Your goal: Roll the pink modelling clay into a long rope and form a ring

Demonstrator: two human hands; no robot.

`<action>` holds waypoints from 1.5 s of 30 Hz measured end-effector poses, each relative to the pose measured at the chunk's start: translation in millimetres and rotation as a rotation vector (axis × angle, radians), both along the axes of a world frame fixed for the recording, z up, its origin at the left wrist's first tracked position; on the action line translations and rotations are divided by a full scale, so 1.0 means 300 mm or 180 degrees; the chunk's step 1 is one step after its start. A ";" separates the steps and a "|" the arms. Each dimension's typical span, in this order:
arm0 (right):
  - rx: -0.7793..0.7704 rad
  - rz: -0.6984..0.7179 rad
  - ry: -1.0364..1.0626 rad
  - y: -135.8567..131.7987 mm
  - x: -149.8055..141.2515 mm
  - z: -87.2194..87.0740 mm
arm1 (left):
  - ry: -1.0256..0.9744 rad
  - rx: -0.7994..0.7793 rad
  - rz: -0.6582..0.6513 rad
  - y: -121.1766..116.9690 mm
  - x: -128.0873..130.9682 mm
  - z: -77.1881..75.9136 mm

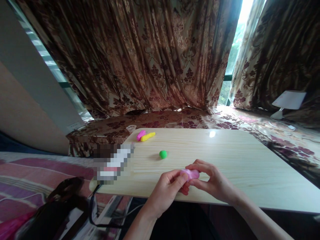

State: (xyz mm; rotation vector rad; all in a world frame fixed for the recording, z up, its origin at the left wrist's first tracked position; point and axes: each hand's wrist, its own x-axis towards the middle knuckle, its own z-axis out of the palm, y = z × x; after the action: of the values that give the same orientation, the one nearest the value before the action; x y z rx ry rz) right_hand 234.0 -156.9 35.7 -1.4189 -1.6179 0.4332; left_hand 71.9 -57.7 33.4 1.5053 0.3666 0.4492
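Fingers (180, 180) of both hands pinch pink clay lump (191, 173) | no legible writing

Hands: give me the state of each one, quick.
Left hand: fingers closed on one end of the pink clay piece.
Right hand: fingers closed on the other end of it.

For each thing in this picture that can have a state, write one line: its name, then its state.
left hand: pinching the pink clay lump
right hand: gripping the same lump
green ball: lying loose on the table
pink roll: lying beside the yellow roll
curtains: drawn, gap at right
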 end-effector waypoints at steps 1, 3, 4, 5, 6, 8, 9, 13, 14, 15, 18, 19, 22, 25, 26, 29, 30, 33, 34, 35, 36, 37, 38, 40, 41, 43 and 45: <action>0.0026 -0.0008 0.0008 0.002 -0.001 -0.004 | 0.0027 -0.0007 -0.0030 0.001 0.000 -0.002; 0.0073 -0.0043 0.0040 0.007 -0.004 -0.010 | 0.0070 -0.0059 -0.0009 0.002 0.000 -0.005; 0.0101 -0.0073 0.0058 0.010 -0.005 -0.011 | 0.0068 -0.0085 0.0049 0.003 -0.001 -0.005; 0.0128 -0.0112 0.0074 0.012 -0.006 -0.012 | 0.0046 -0.0093 0.0108 0.003 -0.002 -0.003; 0.0150 -0.0156 0.0089 0.013 -0.007 -0.011 | 0.0007 -0.0082 0.0144 0.003 -0.003 -0.001; 0.0132 -0.0213 0.0099 0.012 -0.007 -0.006 | -0.0099 -0.0014 0.0124 0.001 -0.003 0.006; 0.0081 -0.0198 0.0087 0.010 -0.006 -0.001 | -0.0142 0.0020 0.0085 0.001 -0.003 0.009; -0.0159 -0.0028 -0.0018 -0.001 -0.001 0.012 | -0.0110 0.0099 0.0130 0.002 -0.001 0.006; -0.0168 -0.0043 -0.0038 -0.003 0.001 0.012 | -0.0083 0.0134 0.0160 0.002 0.000 0.002; -0.0161 -0.0085 -0.0050 -0.004 0.002 0.010 | -0.0063 0.0192 0.0198 0.003 0.001 -0.001; -0.0126 -0.0170 -0.0066 0.000 -0.002 -0.002 | -0.0053 0.0490 0.0349 -0.001 0.006 -0.004; -0.0110 -0.0177 -0.0067 0.002 -0.005 -0.007 | -0.0054 0.0637 0.0407 -0.004 0.008 -0.002; -0.0068 -0.0244 -0.0066 0.009 -0.012 -0.017 | -0.0066 0.1106 0.0564 -0.012 0.014 0.005; -0.0112 -0.0342 -0.0091 0.012 -0.006 -0.020 | -0.0061 0.1218 0.0690 -0.009 0.020 0.002; -0.0119 -0.0363 -0.0100 0.011 -0.001 -0.019 | -0.0042 0.1161 0.0704 -0.006 0.021 -0.002; -0.0095 -0.0275 -0.0114 0.008 0.011 -0.009 | 0.0043 0.0852 0.0547 0.004 0.020 -0.016; -0.0073 -0.0213 -0.0108 0.007 0.012 -0.005 | 0.0065 0.0731 0.0463 0.006 0.020 -0.019; -0.0031 -0.0102 -0.0035 0.006 0.001 0.001 | 0.0057 0.0474 0.0367 0.005 0.019 -0.024; -0.0015 -0.0125 0.0003 0.007 -0.004 0.001 | 0.0034 0.0464 0.0412 0.003 0.020 -0.025; -0.0002 -0.0161 0.0039 0.008 -0.009 0.000 | 0.0006 0.0493 0.0476 0.001 0.022 -0.027; 0.0001 -0.0191 0.0066 0.009 -0.012 -0.003 | -0.0021 0.0543 0.0538 0.001 0.025 -0.029; -0.0005 -0.0203 0.0078 0.010 -0.013 -0.006 | -0.0041 0.0585 0.0587 0.002 0.028 -0.032; -0.0015 -0.0194 0.0075 0.010 -0.013 -0.009 | -0.0044 0.0597 0.0632 0.004 0.030 -0.035; -0.0006 -0.0168 0.0054 0.008 -0.007 -0.015 | 0.0013 0.0497 0.0646 0.010 0.032 -0.041; 0.0005 -0.0146 0.0045 0.007 -0.002 -0.017 | 0.0058 0.0395 0.0598 0.013 0.030 -0.043; 0.0004 -0.0113 0.0044 0.001 0.006 -0.018 | 0.0115 0.0160 0.0451 0.016 0.022 -0.043; -0.0067 -0.0114 0.0047 -0.003 0.010 -0.016 | 0.0063 0.0001 0.0322 0.013 0.011 -0.039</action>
State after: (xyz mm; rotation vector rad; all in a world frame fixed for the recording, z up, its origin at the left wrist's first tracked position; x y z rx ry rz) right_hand 236.9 -157.9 31.0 -1.4549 -1.5780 0.4402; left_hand 75.1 -53.7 21.7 1.4970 0.4598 0.5146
